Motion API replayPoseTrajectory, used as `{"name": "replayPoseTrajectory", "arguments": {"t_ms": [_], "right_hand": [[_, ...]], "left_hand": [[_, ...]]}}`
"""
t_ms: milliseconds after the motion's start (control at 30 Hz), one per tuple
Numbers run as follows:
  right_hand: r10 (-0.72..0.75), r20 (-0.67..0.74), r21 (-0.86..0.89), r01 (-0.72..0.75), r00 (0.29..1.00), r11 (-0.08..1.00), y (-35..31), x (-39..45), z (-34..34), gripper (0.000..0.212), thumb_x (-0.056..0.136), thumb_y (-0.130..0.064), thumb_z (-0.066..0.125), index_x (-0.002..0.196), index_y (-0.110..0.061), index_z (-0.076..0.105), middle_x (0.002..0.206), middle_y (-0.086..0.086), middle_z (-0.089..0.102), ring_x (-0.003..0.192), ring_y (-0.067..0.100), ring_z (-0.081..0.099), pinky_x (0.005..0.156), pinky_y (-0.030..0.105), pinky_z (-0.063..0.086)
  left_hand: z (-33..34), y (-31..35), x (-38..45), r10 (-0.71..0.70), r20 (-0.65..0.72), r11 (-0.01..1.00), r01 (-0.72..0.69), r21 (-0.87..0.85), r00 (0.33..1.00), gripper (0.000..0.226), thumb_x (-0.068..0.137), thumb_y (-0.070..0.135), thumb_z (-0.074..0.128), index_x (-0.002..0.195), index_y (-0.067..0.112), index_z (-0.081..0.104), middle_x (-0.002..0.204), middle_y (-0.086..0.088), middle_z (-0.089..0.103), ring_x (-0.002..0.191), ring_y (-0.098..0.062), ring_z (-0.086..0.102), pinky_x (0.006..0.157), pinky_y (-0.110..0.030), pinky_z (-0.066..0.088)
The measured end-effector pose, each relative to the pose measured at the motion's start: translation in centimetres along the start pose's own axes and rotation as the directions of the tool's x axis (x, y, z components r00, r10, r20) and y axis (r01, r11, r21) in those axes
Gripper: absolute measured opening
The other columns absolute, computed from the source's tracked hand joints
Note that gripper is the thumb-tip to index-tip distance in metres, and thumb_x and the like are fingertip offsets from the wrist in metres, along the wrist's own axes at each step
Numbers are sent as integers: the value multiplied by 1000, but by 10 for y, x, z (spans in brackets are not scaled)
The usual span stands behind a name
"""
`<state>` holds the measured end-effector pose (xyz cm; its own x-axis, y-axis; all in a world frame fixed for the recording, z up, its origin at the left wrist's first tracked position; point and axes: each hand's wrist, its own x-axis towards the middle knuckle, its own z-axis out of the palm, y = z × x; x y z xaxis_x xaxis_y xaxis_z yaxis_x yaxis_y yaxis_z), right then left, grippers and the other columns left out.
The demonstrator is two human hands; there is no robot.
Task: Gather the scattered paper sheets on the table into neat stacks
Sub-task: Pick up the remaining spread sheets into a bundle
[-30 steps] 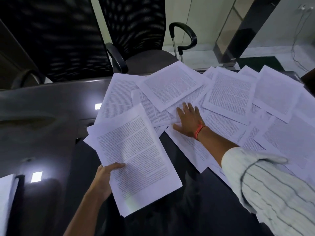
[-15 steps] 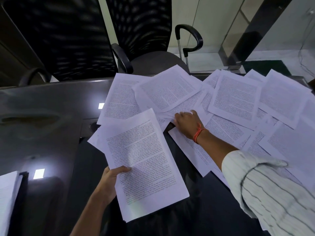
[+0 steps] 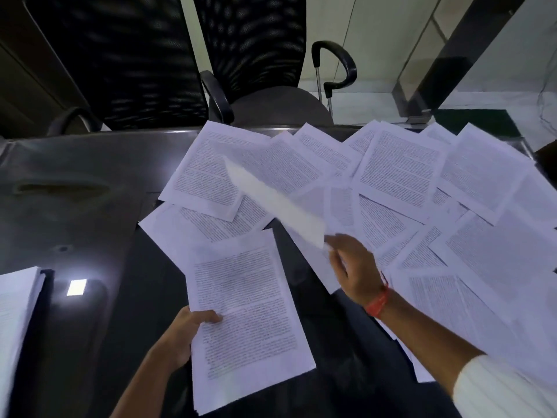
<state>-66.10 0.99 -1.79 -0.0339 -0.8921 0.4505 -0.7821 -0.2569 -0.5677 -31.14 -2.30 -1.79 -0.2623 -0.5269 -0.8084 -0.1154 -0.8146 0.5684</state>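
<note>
The left hand point(image 3: 184, 333) gripped the stack point(image 3: 247, 321) at its left edge, thumb on top, low over the worktop point(image 3: 90, 182), likely so new pages could land on it. The right hand point(image 3: 352, 267) pinched one sheet point(image 3: 277, 203) by a corner, lifted edge-on. Loose sheets point(image 3: 401, 176) lay overlapping across the worktop's far and right side.

Two hands show: the left hand point(image 3: 184, 336) at lower centre and the right hand point(image 3: 352, 271) right of centre. One gathered stack of sheets point(image 3: 250, 321) sits in the left hand; one single lifted sheet point(image 3: 277, 203) is in the right. Roughly fifteen loose printed sheets point(image 3: 398, 170) overlap across the centre and right of the dark surface point(image 3: 75, 182); exact count is unclear. One further paper stack point(image 3: 15, 312) lies at the lower left edge. Two black mesh chairs point(image 3: 126, 61) stand along the top.
</note>
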Motion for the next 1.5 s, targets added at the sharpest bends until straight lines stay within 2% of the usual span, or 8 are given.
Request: {"name": "replayPoseTrajectory", "arguments": {"t_ms": [333, 467, 600, 700, 833, 967, 1200, 1500], "right_hand": [[-417, 311, 24, 431, 854, 902, 1, -119, -18, 28, 86, -1, 66, 111, -10, 71, 125, 6, 66, 124, 24, 57, 106, 48, 42], [-399, 487, 82, 414, 777, 907, -6, -143, -14, 25, 97, -22, 56, 118, -15, 68, 132, 3, 62, 130, 21, 52, 109, 50, 37], [-184, 490, 124, 141, 852, 982, -14, -134, -33, 61, 90, -58, 59, 131, -13, 58, 138, 1, 55, 135, 16, 44, 116, 43, 28], [297, 264, 67, -325, 918, 943, -19, -116, -39, 62, 89, -58, 56, 128, -11, 52, 128, 2, 54, 122, 18, 49, 109, 32, 37], [776, 330, 164, -842, 538, 514, -15, -94, -41, 74, 83, -52, 69, 138, -10, 43, 133, 5, 50, 125, 23, 48, 99, 32, 42], [748, 532, 250, -917, 397, 310, -9, -81, -49, 57, 81, -51, 73, 124, -18, 58, 123, -3, 64, 113, 17, 61, 101, 36, 48], [625, 521, 615, -763, 582, 199, -62, -82, -59, 10, 93, -11, 62, 102, -10, 66, 96, 6, 73, 84, 20, 70, 69, 24, 57], [702, 246, 691, -629, 669, 357, -73, -69, -65, 7, 93, -16, 65, 99, -12, 66, 96, 1, 72, 87, 8, 68, 73, 17, 53]], "left_hand": [[69, -27, -11, -81, -124, 902, 20, -432, 989, 49, 94, 59, 54, 98, 16, 76, 88, -14, 68, 62, -24, 70, 67, -36, 53], [76, -31, -18, -3, -157, 899, -66, -434, 988, 38, 100, 25, 57, 135, 12, 59, 103, -14, 70, 74, -19, 75, 67, -34, 60], [85, -37, -21, -113, 13, 968, 113, -225, 993, 51, 85, 10, 72, 133, 0, 58, 125, -26, 66, 111, -45, 65, 97, -58, 51], [83, -37, -22, -114, 9, 977, 114, -181, 993, 81, 63, 13, 92, 136, 4, 56, 129, -26, 63, 118, -48, 61, 103, -66, 43], [86, -40, -29, -100, 47, 978, 107, -180, 994, 67, 68, 16, 84, 129, 8, 58, 126, -26, 64, 108, -46, 65, 95, -59, 51], [87, -39, -41, -97, 108, 968, 119, -223, 989, 50, 67, 13, 81, 114, 3, 66, 106, -24, 70, 83, -38, 70, 76, -49, 59], [81, -44, -64, 36, 67, 974, -20, -227, 997, 41, 65, 14, 75, 103, 2, 66, 104, -24, 69, 88, -39, 68, 81, -50, 57], [103, -26, -80, 298, 15, 949, -294, -117, 955, 81, 52, 30, 97, 123, 6, 63, 127, -27, 63, 113, -48, 63, 95, -66, 49]]}}
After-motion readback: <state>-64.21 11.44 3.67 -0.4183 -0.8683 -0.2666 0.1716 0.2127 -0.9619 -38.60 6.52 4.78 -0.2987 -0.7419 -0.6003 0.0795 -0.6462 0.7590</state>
